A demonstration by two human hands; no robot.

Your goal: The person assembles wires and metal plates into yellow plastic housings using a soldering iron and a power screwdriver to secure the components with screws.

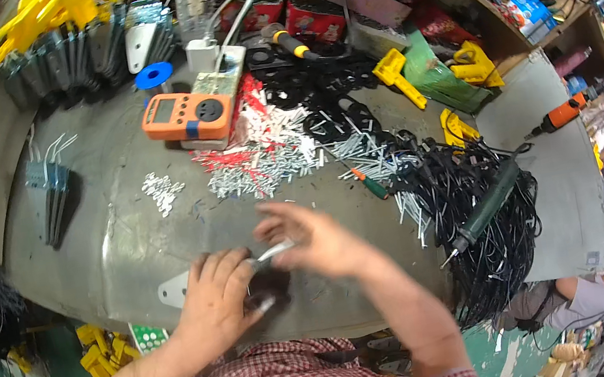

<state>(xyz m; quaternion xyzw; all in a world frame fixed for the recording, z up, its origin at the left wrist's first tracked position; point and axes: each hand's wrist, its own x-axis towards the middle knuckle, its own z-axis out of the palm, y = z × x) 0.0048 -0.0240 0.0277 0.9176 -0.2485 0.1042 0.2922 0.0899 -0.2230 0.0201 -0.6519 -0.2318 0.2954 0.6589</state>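
Note:
My left hand [216, 295] is closed round a flat silver-grey metal plate [172, 292] near the front edge of the workbench. The plate's rounded end, with small holes, sticks out to the left; the rest is hidden under the hand. White wires [277, 250] come out at the right of the left fingertips. My right hand [319, 243] has the wires between thumb and fingers, its index finger raised and bent. Motion slightly blurs both hands. Beneath them lies a dark shadow on the metal benchtop [244, 226].
Behind are an orange meter [188, 117], small white pieces [162, 192] and metal pins [259, 172]. Black cords [486, 237] and a dark green power screwdriver [487, 205] lie right. A wired plate stack [50, 195] stands left, yellow housings [61, 13] back left. A person [599, 290] sits right.

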